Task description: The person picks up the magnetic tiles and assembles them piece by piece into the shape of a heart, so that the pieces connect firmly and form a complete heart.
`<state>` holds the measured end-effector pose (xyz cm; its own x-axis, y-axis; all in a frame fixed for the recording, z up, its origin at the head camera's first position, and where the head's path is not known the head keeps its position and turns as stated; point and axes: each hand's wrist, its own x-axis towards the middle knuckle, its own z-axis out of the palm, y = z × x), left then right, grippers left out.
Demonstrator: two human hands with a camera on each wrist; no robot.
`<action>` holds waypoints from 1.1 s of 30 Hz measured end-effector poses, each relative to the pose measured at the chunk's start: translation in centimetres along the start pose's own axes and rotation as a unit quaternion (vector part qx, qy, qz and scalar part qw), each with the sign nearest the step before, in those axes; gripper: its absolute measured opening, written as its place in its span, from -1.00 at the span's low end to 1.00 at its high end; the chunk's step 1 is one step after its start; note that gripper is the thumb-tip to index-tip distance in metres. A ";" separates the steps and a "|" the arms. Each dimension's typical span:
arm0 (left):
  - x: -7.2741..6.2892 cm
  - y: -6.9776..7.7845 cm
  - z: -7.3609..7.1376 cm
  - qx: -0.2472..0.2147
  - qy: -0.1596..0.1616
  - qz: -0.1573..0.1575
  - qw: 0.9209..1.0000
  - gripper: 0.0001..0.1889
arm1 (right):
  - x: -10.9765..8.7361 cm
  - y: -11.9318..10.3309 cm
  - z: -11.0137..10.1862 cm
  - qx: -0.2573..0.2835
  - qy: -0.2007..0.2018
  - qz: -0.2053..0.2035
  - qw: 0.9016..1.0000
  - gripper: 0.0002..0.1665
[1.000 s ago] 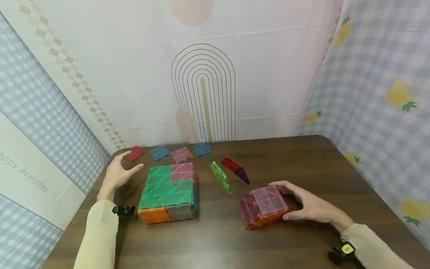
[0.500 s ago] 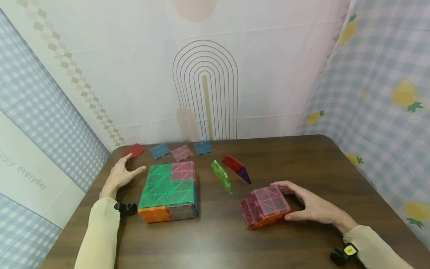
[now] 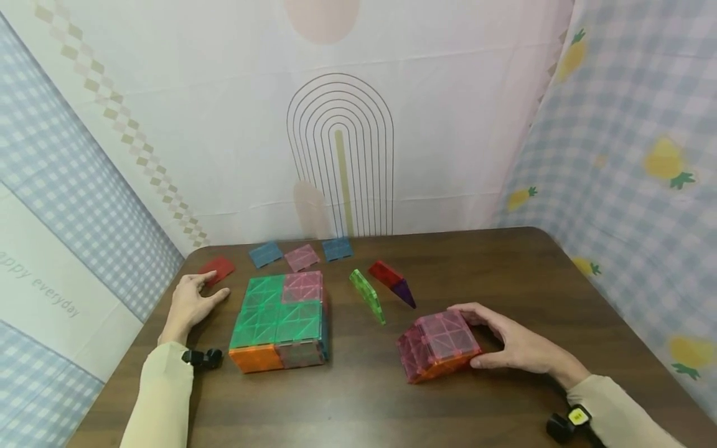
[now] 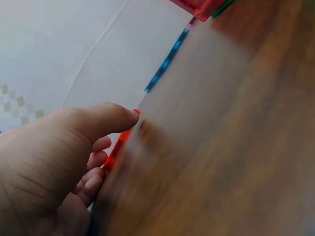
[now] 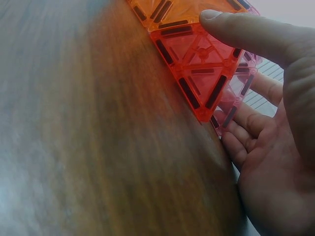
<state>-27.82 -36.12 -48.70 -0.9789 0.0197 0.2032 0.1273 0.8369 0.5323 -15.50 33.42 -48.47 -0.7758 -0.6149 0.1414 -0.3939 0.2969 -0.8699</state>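
Observation:
My left hand (image 3: 189, 306) reaches over a flat red magnetic tile (image 3: 221, 267) at the table's back left corner. Its fingertips touch the tile's near edge, while the thumb stands apart from it. To the right of that hand stands a box of magnetic tiles (image 3: 274, 314), green and pink on top, orange and clear grey in front. My right hand (image 3: 518, 342) holds a smaller pink and orange magnetic tile block (image 3: 448, 335) with sloped ends. The thumb (image 5: 241, 27) presses its near side and the fingers lie behind it.
Two blue tiles (image 3: 266, 254) and a pink tile (image 3: 302, 257) lie along the back edge. A bright green tile piece (image 3: 367, 295) and a red and purple piece (image 3: 392, 282) stand on edge between the two builds. Fabric hangs behind the table.
My left hand has come down onto the red tile, and the tile has slid toward me and slightly left. The right hand keeps its hold on the block.

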 end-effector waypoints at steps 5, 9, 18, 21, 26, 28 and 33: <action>-1.0 0.0 0.0 0.001 0.027 -0.008 1.000 -0.40 | 0.0 0.2 0.0 -0.002 0.002 0.000 1.000 0.03; -1.5 0.3 -0.2 -0.015 0.040 -0.008 0.999 -0.52 | -0.1 0.2 0.0 -0.005 0.003 0.004 1.000 0.04; -1.7 0.1 -0.9 -0.034 -0.008 -0.043 0.998 -0.02 | -0.1 0.1 0.0 0.001 -0.002 0.005 1.000 0.04; -1.7 -0.1 -1.1 -0.036 -0.021 -0.056 0.998 0.06 | -0.1 0.1 -0.1 -0.002 -0.009 0.004 1.000 0.04; -1.8 -0.3 -1.4 -0.036 -0.021 -0.071 0.997 0.05 | -0.1 0.0 -0.1 -0.003 -0.010 0.007 1.000 0.05; -1.8 -0.3 -1.5 -0.028 -0.016 -0.074 0.997 0.04 | -0.1 -0.1 -0.1 -0.003 -0.010 0.007 1.000 0.05; -2.0 -0.3 -1.4 -0.020 0.002 -0.075 0.997 -0.04 | -0.1 0.0 0.0 -0.003 -0.007 0.007 1.000 0.03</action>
<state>-25.66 -37.17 -48.13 -0.9869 -0.1052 0.1222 -0.0131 0.8077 0.5895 -15.45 33.45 -48.50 -0.7737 -0.6214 0.1232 -0.3870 0.3097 -0.8685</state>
